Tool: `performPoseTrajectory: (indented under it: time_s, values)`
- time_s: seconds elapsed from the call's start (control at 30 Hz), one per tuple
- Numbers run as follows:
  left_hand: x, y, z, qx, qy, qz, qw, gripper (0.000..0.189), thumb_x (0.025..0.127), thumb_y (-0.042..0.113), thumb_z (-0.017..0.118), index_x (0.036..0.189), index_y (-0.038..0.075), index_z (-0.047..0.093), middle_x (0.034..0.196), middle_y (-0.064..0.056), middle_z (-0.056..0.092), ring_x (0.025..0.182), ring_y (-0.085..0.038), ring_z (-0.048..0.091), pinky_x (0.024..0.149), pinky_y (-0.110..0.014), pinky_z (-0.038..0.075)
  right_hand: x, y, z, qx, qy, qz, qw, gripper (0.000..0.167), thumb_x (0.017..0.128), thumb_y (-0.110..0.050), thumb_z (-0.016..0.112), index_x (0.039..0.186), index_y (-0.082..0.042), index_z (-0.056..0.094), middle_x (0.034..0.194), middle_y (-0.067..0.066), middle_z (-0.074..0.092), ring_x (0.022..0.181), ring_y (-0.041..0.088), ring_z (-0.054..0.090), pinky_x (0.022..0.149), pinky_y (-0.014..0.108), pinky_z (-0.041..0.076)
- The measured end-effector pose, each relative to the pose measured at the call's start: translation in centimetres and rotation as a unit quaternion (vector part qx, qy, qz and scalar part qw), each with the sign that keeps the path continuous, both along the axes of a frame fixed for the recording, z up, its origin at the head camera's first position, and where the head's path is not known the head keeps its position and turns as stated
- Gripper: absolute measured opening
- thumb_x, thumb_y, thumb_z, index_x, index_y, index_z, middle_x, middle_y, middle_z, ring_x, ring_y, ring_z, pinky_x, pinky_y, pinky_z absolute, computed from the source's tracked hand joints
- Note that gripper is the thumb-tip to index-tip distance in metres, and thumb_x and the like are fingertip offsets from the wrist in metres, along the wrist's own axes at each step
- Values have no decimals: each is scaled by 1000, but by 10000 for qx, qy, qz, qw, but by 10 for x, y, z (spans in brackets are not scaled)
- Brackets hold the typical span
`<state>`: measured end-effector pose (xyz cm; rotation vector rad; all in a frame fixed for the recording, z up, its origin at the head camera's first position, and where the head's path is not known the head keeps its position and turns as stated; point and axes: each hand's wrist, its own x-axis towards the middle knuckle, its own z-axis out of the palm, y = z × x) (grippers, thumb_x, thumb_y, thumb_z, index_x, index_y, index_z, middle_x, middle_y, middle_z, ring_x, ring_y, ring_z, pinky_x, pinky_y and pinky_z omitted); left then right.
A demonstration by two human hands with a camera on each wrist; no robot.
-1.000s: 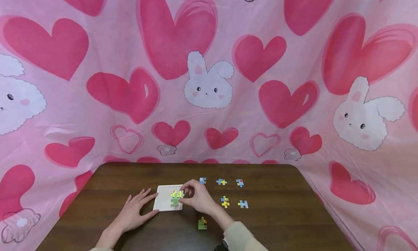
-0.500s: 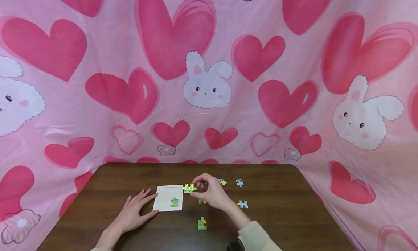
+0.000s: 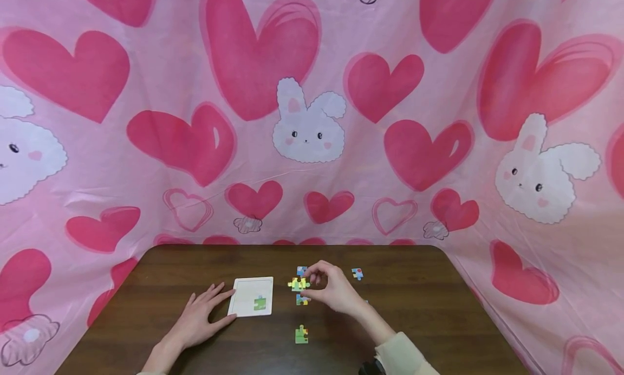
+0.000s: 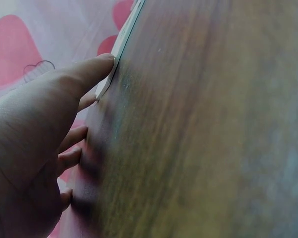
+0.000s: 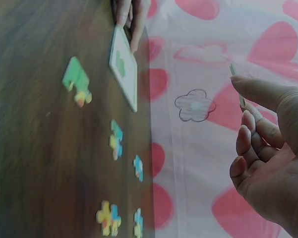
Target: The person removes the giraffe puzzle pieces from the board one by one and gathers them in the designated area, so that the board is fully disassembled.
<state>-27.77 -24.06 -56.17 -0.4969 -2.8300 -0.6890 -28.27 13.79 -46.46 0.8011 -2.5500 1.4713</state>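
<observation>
My right hand (image 3: 333, 288) pinches a yellow-green jigsaw piece (image 3: 295, 284) between thumb and fingers, to the right of the white puzzle board (image 3: 244, 291). In the right wrist view that piece (image 5: 232, 70) appears nearly edge-on and off the table. One green jigsaw piece (image 3: 260, 304) lies in the board's lower right corner. With fingers spread, my left hand (image 3: 200, 314) rests on the table, its thumb and index fingertip touching the board's left side. The left wrist view shows the thumb of this hand (image 4: 44, 109) against the board's edge (image 4: 120, 47).
Loose pieces lie right of the board: a blue one (image 3: 301, 270), a blue-yellow one (image 3: 302, 300), a green one (image 3: 301, 335) and a blue-red one (image 3: 358, 273). My right arm hides others. Brown table (image 3: 195, 261); pink heart-print cloth (image 3: 312, 174) hangs behind it.
My right hand has lifted the yellow-green jigsaw piece from above the board and carried it rightward. The green piece stays in the board. My left hand has not moved.
</observation>
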Motion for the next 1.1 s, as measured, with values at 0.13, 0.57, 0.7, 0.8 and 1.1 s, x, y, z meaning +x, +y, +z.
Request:
performPoseTrajectory:
  time_s: [0.13,0.57,0.7,0.8,1.1]
  values:
    - [0,0,0,14,-17,9,10000,65,92,56,84,145,20,73,158,-22,63,150,-52,55,117,-87,31,2,11,-8,87,71,-32,9999,28,86,-10,95,107,-6,77,93,9,70,85,6,58,78,20,51]
    - [1,0,-1,37,-35,7,10000,65,92,56,84,145,20,73,158,-22,63,150,-52,54,117,-87,31,20,41,-37,207,-155,78,9996,26,85,-6,94,103,-5,76,89,18,68,79,17,61,70,29,54]
    - [1,0,0,56,-50,16,10000,65,92,56,84,145,20,73,158,-22,63,151,-52,54,117,-86,30,25,49,-46,229,-401,155,9988,25,86,-6,93,103,-4,75,87,13,67,75,9,58,69,24,53]
    - [1,0,0,59,-48,20,10000,65,92,56,83,145,21,73,159,-21,63,151,-51,54,118,-86,30,29,56,-52,203,-587,217,9978,24,87,-7,92,103,-4,75,87,10,66,76,2,56,70,19,51]
    - [1,1,1,80,-83,32,9999,65,92,56,83,145,20,73,159,-22,62,151,-52,53,118,-86,30,36,74,-79,318,-376,394,9980,24,86,-10,93,100,-6,74,85,2,64,79,-4,53,68,20,49]
